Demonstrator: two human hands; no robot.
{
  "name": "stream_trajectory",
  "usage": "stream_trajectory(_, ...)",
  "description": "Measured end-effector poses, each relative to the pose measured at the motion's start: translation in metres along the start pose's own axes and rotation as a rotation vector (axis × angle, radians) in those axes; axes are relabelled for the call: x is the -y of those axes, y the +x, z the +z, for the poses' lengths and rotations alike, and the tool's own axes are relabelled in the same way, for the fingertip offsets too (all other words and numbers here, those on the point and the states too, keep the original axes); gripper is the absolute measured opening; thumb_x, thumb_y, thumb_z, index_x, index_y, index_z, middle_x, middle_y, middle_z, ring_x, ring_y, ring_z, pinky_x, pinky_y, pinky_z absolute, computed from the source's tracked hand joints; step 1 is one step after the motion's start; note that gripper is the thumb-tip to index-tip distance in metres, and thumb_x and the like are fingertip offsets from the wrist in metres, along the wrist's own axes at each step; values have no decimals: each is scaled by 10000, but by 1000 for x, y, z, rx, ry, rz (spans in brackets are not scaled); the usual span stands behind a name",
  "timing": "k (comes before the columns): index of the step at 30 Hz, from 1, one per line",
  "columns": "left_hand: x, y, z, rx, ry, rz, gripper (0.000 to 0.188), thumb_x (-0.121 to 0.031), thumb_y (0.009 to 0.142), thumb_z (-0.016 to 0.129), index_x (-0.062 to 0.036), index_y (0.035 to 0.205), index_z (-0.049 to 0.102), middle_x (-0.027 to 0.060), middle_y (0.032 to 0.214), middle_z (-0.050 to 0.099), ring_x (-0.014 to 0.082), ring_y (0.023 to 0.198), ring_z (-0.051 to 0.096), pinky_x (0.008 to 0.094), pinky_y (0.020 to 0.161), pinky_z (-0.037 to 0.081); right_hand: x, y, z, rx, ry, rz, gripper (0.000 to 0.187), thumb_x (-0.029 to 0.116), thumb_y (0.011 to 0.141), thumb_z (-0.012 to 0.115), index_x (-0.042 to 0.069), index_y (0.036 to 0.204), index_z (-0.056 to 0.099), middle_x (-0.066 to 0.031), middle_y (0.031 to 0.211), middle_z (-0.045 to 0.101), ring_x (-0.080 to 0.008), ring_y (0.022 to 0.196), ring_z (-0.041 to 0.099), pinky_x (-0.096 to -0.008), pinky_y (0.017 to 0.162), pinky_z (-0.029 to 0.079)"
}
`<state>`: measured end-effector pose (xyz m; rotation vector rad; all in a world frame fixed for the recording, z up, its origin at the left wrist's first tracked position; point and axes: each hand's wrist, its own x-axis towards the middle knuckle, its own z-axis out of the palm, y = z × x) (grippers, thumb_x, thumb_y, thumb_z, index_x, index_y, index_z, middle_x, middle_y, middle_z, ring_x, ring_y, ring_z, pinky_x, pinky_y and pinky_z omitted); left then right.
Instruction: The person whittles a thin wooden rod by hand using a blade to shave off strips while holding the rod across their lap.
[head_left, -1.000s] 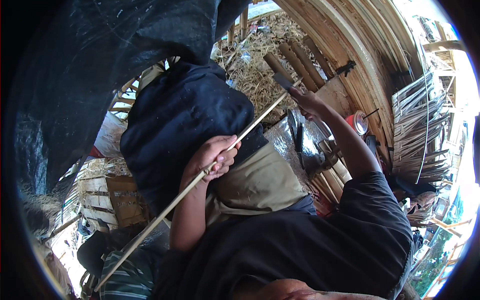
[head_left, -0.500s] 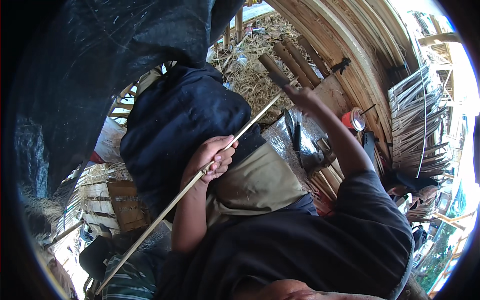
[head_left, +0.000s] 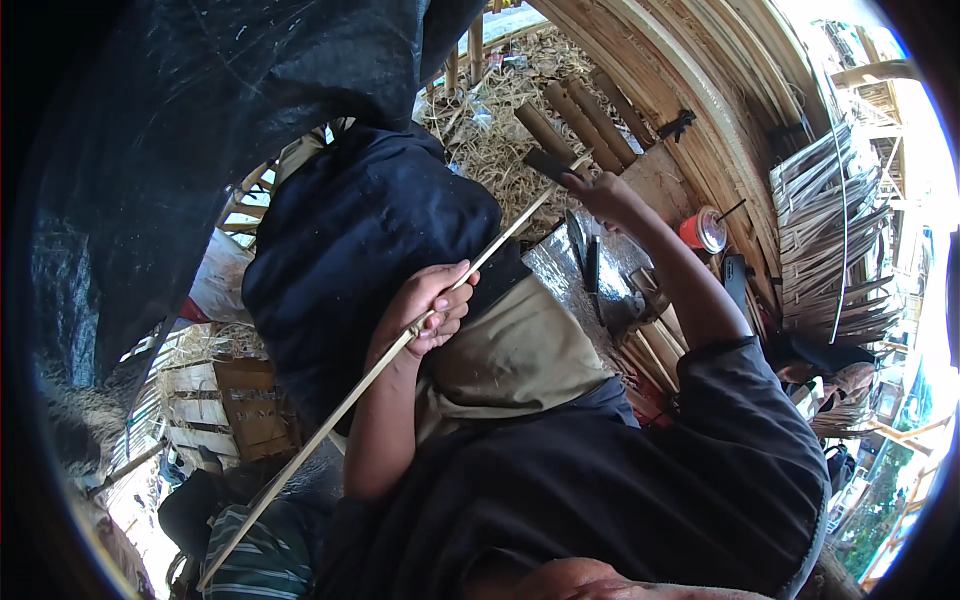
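In the head view, the person's left hand is curled around a long thin bamboo strip, its fingers pressed together and pinching the strip near its middle. From those fingers the strip runs down and to the left past a striped cloth, and up and to the right toward the right hand. The right hand's fingers are closed around a dark knife handle, whose end meets the upper tip of the strip; the blade itself cannot be made out. Between the two hands lies a dark blue cloth over the lap, and just below the left fingers a tan cloth. Beyond the right fingers lie round bamboo poles on straw, and to their right a red round tin sits on a plank floor near a bundle of split bamboo.
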<state>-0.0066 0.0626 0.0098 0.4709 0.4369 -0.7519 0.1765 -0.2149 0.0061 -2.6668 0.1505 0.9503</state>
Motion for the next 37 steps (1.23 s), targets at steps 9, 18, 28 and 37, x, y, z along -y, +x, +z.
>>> stream_trajectory(9,10,-5,26,-44,80,18,247,-238,1049,460,-36,936,545,-73,521,392,-1,327,337,157,264,294,1,-15,2,118,6,233,691,657,935,504,45,1249,575,-80,596,565,-186,490,563,-340,453,465)
stream_trajectory(18,5,-5,34,-47,175,29,265,-245,1046,465,-43,890,535,-66,508,388,9,322,336,169,258,288,-23,-2,20,-79,-17,79,737,665,929,497,-50,866,664,-84,576,545,-205,438,527,-364,402,411)
stream_trajectory(28,4,-3,27,-49,244,1,260,-284,1031,483,-60,903,515,-66,541,392,11,367,338,173,291,285,-34,-5,12,50,181,250,765,775,874,474,66,586,466,-21,508,439,-159,390,446,-345,377,389)
stream_trajectory(37,7,-1,12,-27,173,19,238,-247,1036,490,-39,936,546,-61,512,386,10,326,342,172,255,306,-51,19,12,150,249,258,789,805,848,471,58,595,507,-67,494,468,-203,406,514,-415,406,469)
